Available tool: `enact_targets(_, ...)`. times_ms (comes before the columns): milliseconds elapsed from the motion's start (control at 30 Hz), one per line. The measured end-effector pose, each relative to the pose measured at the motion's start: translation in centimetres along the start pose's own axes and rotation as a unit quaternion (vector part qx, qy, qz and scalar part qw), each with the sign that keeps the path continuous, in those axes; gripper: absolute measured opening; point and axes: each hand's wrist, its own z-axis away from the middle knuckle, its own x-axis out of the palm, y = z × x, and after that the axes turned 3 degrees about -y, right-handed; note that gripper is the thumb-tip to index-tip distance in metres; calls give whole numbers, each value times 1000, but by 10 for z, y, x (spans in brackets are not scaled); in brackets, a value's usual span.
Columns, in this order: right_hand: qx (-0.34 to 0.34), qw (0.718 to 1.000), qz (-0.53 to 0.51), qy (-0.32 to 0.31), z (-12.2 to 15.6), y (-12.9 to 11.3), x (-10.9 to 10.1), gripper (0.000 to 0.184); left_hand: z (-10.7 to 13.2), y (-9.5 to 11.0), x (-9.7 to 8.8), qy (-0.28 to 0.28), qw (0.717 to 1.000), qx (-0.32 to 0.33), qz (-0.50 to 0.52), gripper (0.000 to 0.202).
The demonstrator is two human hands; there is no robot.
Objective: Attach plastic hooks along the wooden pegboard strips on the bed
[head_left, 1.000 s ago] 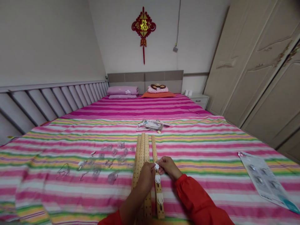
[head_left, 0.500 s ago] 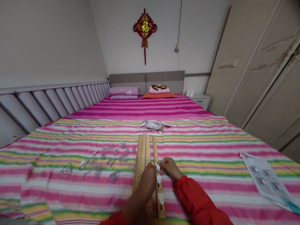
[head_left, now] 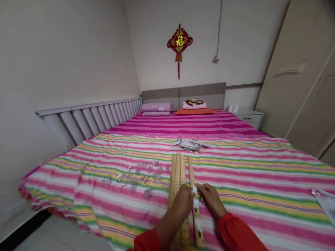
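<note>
Narrow wooden strip [head_left: 198,233] lies lengthwise on a striped bedspread [head_left: 243,174], just right of a wider perforated wooden board [head_left: 177,170]; a bundle of packets [head_left: 186,145] lies beyond them; clear plastic hooks [head_left: 148,194] are scattered to the left; red sleeves [head_left: 237,233] cover the forearms; right hand [head_left: 211,200] pinches the top white hook [head_left: 194,190]; left hand [head_left: 180,204] sits just beside it, fingers hidden, grip cannot be told; two more white hooks [head_left: 199,226] sit lower on the strip.

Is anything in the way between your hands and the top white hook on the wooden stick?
No, nothing visible is in the way. Your left hand and right hand sit right beside the top white hook, one on each side, on the narrow wooden strip.
</note>
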Motion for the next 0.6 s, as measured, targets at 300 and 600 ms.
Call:
enact_targets(300,17,986,-153,63,73,4,-18,39,55,-45,-81,189,977,-18,97,22)
enact_targets(600,101,970,-207,76,90,6,-26,41,94,-158,-191,457,871,-182,-3,42)
